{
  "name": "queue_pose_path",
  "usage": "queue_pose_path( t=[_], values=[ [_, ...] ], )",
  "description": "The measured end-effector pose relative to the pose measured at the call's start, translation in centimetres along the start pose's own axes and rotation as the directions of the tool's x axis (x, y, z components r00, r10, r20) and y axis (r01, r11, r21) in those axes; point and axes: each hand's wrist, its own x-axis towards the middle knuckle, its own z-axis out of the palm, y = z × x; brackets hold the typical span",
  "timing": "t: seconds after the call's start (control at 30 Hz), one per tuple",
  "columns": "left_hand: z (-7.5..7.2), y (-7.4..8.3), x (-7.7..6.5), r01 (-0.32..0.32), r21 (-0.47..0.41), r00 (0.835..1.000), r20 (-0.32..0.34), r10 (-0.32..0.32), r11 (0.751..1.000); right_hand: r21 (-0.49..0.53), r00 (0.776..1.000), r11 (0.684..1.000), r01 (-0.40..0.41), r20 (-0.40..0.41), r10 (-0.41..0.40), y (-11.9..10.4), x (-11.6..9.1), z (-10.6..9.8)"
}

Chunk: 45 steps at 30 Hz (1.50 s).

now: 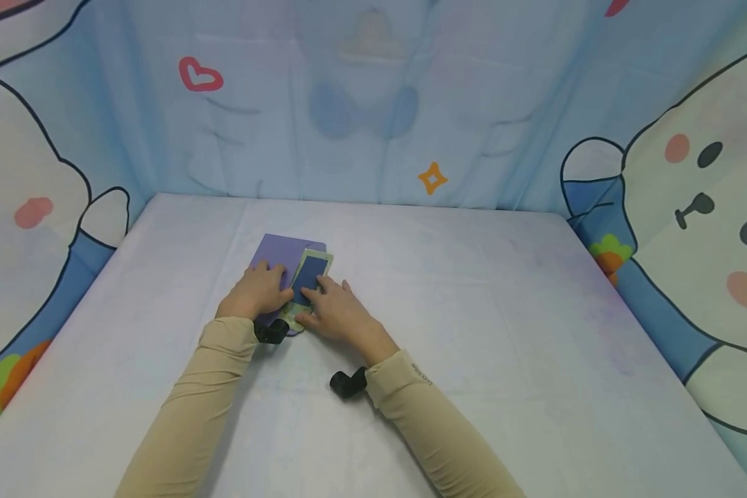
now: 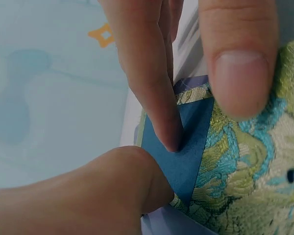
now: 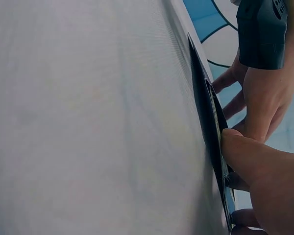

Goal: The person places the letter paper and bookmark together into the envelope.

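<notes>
A flat purple folder or envelope [image 1: 289,249] lies on the table left of the middle. Over its right side is a narrow piece of green-gold and turquoise brocade [image 2: 245,181] with a plain blue panel [image 1: 310,270]. My left hand [image 1: 256,290] rests on the purple piece, its thumb at the blue panel's left edge. From the right, my right hand [image 1: 339,311] touches the brocade piece, a fingertip on the blue panel and the thumb at the lower brocade part. Seen edge-on in the right wrist view, the stacked layers [image 3: 210,117] lie close over the cloth.
A white cloth covers the table [image 1: 504,311]. Behind it hangs a light blue printed curtain [image 1: 361,104], with large cartoon animals on both sides. Black wrist cameras [image 1: 348,384] sit at the cuffs of both beige sleeves [image 1: 193,394].
</notes>
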Motion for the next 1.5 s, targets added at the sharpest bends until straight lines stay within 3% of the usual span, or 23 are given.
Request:
queue_pose_path(
  t=[0.47,0.93,1.5],
  values=[
    [-0.1,-0.1,0.0,-0.016,0.006,1.000,0.004,0.016,1.000,0.008,0.999,1.000,0.028,0.023,-0.028,-1.0,-0.5,-0.5],
    [0.0,-0.2,0.2,-0.030,0.026,1.000,-0.004,0.030,0.999,0.118,0.999,0.992,0.052,0.006,-0.053,-0.1,0.1,0.1],
    [-0.1,-0.3,0.1,-0.038,0.015,0.999,-0.002,0.038,0.999,0.157,0.995,0.984,0.079,0.046,-0.087,0.1,0.8,-0.3]
  ],
)
